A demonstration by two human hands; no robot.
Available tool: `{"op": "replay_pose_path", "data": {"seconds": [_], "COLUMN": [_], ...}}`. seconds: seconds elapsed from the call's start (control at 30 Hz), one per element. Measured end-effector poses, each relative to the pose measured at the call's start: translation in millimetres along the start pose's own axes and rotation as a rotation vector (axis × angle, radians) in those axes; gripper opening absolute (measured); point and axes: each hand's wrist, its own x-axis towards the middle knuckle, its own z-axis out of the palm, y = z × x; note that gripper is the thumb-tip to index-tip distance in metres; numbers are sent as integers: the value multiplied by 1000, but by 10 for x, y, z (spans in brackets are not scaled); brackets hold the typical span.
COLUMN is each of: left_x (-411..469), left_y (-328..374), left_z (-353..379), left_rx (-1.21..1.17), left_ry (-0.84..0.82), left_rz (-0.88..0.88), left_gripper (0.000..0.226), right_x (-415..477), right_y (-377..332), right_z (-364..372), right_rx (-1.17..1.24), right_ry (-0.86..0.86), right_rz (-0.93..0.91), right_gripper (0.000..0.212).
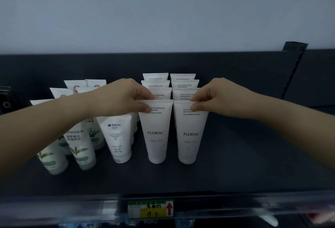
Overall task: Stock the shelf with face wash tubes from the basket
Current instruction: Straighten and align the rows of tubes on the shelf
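Head view of a dark shelf against a pale wall. The left hand closes its grip on the flat crimped top edge of the front left FLORAL tube, thumb in front and fingers behind; the tube stands upright on its cap. The right hand closes its grip in the same pinch on the top edge of the front right FLORAL tube, which stands upright just beside the first, the two nearly touching at their upper corners. Behind each front tube a file of like white tubes runs toward the shelf's back panel, only their tops showing. To the left, partly covered by the left forearm, stand a white tube with blue MANTING print, several tubes with green leaf print, and, farther back, tubes with a red round mark. The shelf surface to the right of the FLORAL tubes is bare. A green and yellow price label with a red arrow sits on the blurred front rail. The basket is out of view.
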Motion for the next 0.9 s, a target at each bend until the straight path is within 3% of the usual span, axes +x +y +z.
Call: {"op": "replay_pose_path", "data": {"seconds": [0.9], "left_x": [-27], "left_y": [39], "left_z": [21], "left_rx": [58], "left_ry": [-13], "left_rz": [-48], "left_gripper": [24], "right_x": [30], "right_y": [-24], "right_z": [-43], "right_rx": [-42], "right_ry": [-53], "right_rz": [-21], "right_gripper": [17]}}
